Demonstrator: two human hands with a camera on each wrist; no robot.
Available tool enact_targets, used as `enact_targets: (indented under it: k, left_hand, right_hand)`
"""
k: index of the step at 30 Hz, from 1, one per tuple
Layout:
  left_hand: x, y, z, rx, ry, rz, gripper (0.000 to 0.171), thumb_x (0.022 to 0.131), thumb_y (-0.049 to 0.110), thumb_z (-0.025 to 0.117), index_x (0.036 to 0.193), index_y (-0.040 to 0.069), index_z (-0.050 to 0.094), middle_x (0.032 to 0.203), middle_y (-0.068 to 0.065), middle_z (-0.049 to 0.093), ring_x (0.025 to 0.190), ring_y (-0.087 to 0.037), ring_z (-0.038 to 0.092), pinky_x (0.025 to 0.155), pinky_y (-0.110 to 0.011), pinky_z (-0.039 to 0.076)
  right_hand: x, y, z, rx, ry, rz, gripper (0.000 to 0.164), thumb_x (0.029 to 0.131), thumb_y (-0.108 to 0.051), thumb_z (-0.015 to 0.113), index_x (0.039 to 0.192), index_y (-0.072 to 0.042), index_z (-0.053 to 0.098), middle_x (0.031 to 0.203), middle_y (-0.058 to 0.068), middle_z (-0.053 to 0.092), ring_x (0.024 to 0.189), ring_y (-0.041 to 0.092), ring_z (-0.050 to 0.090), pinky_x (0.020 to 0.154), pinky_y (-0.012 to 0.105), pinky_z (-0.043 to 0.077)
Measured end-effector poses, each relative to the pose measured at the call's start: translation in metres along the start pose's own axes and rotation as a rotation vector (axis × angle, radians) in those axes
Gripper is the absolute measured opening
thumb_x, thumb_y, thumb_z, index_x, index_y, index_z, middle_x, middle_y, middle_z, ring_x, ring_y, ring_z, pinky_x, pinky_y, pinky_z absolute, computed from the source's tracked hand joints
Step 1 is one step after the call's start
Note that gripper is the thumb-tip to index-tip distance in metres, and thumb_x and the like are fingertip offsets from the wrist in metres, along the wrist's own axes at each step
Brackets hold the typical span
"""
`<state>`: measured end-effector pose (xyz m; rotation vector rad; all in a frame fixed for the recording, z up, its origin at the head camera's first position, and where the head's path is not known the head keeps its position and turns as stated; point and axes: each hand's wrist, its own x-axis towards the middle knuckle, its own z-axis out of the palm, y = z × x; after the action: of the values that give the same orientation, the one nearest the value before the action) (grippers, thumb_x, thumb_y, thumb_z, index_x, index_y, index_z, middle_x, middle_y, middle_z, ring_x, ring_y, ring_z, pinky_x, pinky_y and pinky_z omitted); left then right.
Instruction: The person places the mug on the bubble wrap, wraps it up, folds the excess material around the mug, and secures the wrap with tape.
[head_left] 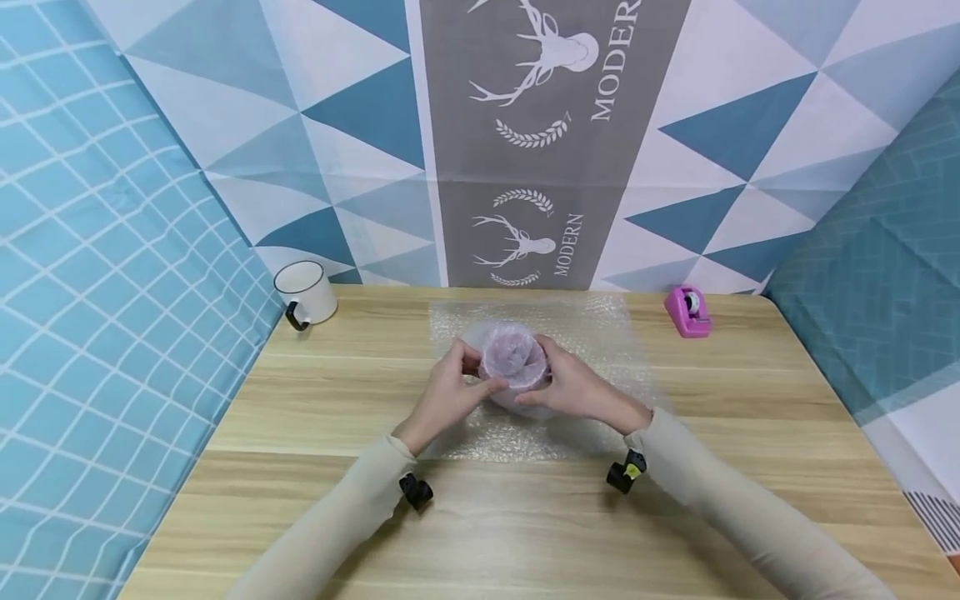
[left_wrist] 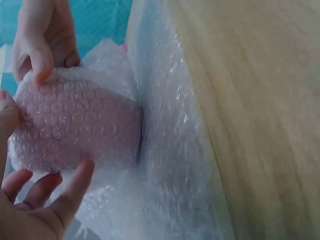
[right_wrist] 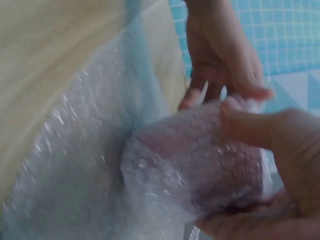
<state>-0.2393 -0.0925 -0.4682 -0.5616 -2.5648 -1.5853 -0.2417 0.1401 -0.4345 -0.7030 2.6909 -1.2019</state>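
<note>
A pinkish, round-topped bundle in bubble wrap (head_left: 513,357) stands in the middle of the table, its wrap folded in at the top. What lies inside is blurred by the wrap. My left hand (head_left: 452,383) grips its left side, thumb toward the near rim. From the other side my right hand (head_left: 573,385) holds it, thumb and fingers spread around the upper edge. In the left wrist view the bubbled side of the bundle (left_wrist: 75,122) shows between both hands. Under it lies a flat bubble wrap sheet (head_left: 517,442).
On the wooden table (head_left: 510,533), a white mug with a black handle (head_left: 307,293) stands at the back left. A pink tape dispenser (head_left: 687,312) sits at the back right. Patterned cloth (head_left: 360,150) hangs behind the table.
</note>
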Motion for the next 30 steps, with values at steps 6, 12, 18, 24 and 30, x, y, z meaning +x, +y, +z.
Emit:
enact_targets:
  k: [6,12,18,24,30]
  left_hand:
    - [-0.008,0.003,-0.001,0.064,-0.003,0.035,0.029,0.097,0.031,0.072,0.109,0.009,0.056,0.104,-0.005,0.07,0.092,-0.016,0.069,0.082,-0.026,0.061]
    - [-0.01,0.002,-0.017,0.159,-0.019,0.081,0.028,0.11,0.031,0.048,0.098,0.01,0.064,0.097,-0.007,0.074,0.089,-0.018,0.071,0.079,-0.03,0.062]
    - [0.013,-0.002,-0.048,0.252,-0.031,0.129,0.023,0.108,0.018,0.051,0.105,0.003,0.069,0.1,-0.012,0.074,0.091,-0.026,0.071,0.081,-0.039,0.062]
    - [0.036,-0.015,-0.058,0.242,-0.127,0.171,0.03,0.108,0.011,0.051,0.133,-0.001,0.062,0.131,-0.018,0.068,0.122,-0.034,0.065,0.101,-0.047,0.057]
    - [0.051,-0.02,-0.051,0.244,-0.26,0.176,0.035,0.105,0.007,0.055,0.138,-0.002,0.06,0.142,-0.018,0.062,0.128,-0.034,0.062,0.105,-0.042,0.055]
  right_hand:
    - [0.005,0.01,-0.012,0.141,-0.108,0.007,0.092,0.079,-0.012,0.088,0.149,0.002,0.031,0.139,0.025,0.057,0.13,0.041,0.057,0.114,0.055,0.045]
    - [0.007,0.017,-0.015,0.102,-0.119,-0.074,0.086,0.079,-0.01,0.086,0.148,0.002,0.037,0.143,0.023,0.053,0.136,0.042,0.05,0.118,0.061,0.037]
    - [0.008,0.02,-0.017,0.05,-0.107,-0.096,0.086,0.08,-0.012,0.086,0.15,0.004,0.038,0.146,0.024,0.051,0.138,0.043,0.048,0.118,0.062,0.037]
    - [0.007,0.021,-0.017,0.049,-0.104,-0.086,0.087,0.08,-0.013,0.086,0.151,0.004,0.038,0.149,0.024,0.049,0.141,0.044,0.045,0.12,0.062,0.033]
    - [0.008,0.02,-0.017,0.07,-0.097,-0.075,0.086,0.08,-0.011,0.087,0.151,0.001,0.039,0.147,0.022,0.051,0.138,0.042,0.049,0.117,0.06,0.039]
